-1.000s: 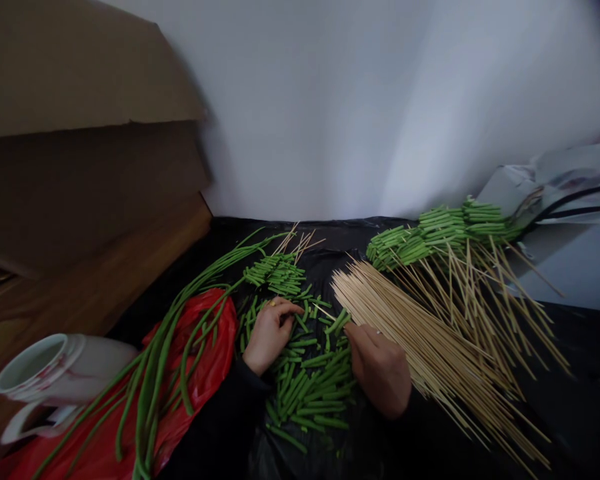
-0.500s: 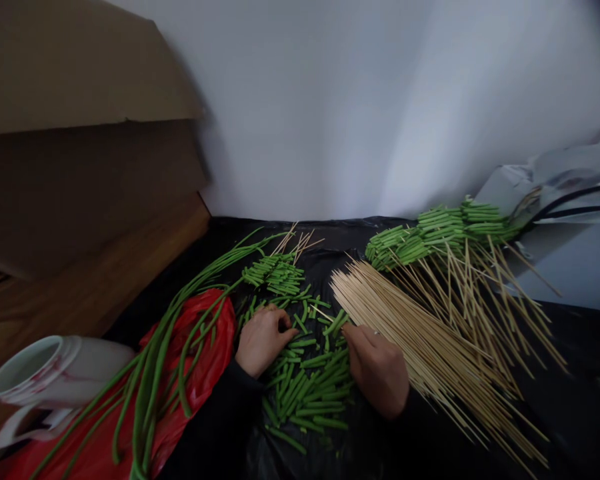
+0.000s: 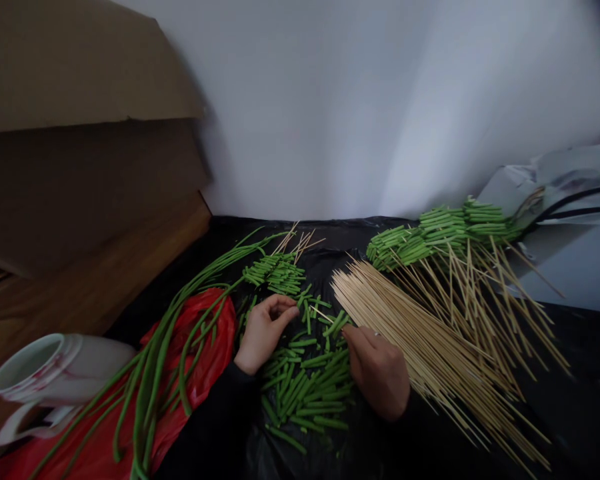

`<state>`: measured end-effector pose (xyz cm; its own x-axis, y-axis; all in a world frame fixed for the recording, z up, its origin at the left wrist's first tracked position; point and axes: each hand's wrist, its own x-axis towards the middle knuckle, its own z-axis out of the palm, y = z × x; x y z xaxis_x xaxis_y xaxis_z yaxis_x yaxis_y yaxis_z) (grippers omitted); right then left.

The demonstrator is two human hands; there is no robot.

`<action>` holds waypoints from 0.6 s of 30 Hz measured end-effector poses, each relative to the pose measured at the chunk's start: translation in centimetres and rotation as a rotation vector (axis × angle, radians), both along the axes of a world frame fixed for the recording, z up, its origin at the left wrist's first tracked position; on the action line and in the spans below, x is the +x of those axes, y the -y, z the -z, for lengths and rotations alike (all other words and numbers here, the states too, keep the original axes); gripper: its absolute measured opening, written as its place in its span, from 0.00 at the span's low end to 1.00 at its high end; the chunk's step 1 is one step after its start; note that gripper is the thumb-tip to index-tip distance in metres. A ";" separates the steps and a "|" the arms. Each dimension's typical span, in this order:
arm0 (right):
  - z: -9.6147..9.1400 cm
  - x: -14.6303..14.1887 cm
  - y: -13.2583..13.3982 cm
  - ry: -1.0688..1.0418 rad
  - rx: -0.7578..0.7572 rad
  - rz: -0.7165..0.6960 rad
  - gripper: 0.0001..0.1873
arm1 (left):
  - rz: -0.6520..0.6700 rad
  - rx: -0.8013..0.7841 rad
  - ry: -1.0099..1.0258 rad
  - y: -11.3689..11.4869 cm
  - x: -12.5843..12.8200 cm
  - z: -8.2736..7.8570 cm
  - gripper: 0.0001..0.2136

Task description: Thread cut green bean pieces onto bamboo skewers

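My right hand [image 3: 380,370] is closed round a bamboo skewer [image 3: 321,313], its bare tip pointing up and left. A few cut green bean pieces [image 3: 336,324] are threaded on it, close to my fingers. Thumb and forefinger of my left hand [image 3: 264,330] are pinched together just left of the skewer's tip; anything between them is too small to make out. Below and between both hands lies a loose heap of cut bean pieces [image 3: 310,393]. Beyond my left hand rests a small pile of filled bean skewers [image 3: 275,272].
Bare bamboo skewers [image 3: 420,333] lie in a thick bundle at right, with stacked bean skewers [image 3: 443,233] behind. Long uncut beans [image 3: 153,363] drape over a red plastic bag [image 3: 215,333] at left, near a white pitcher [image 3: 95,367]. A cardboard box [image 3: 85,160] and white wall [image 3: 305,120] stand behind.
My left hand has moved slightly up and right, its pinched fingers now nearer the skewer's tip. My right hand and the skewer have stayed almost still.
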<state>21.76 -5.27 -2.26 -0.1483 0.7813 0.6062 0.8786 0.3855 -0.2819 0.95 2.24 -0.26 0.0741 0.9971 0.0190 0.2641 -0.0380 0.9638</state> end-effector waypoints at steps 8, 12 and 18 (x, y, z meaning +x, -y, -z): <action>0.2 -0.3 0.1 0.020 0.004 -0.019 0.13 | 0.136 -0.420 0.581 0.5 0.7 -0.2 0.13; 0.1 -0.4 0.2 0.031 0.012 -0.024 0.14 | 0.150 -0.434 0.608 0.5 0.6 0.0 0.11; 0.2 -0.4 0.2 0.065 0.010 -0.015 0.15 | 0.138 -0.435 0.610 0.4 0.6 0.2 0.11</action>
<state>21.32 -5.46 -2.43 -0.1991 0.7728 0.6027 0.8891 0.4010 -0.2205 1.51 1.85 -0.47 0.3010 0.9065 -0.2962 -0.2996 0.3847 0.8730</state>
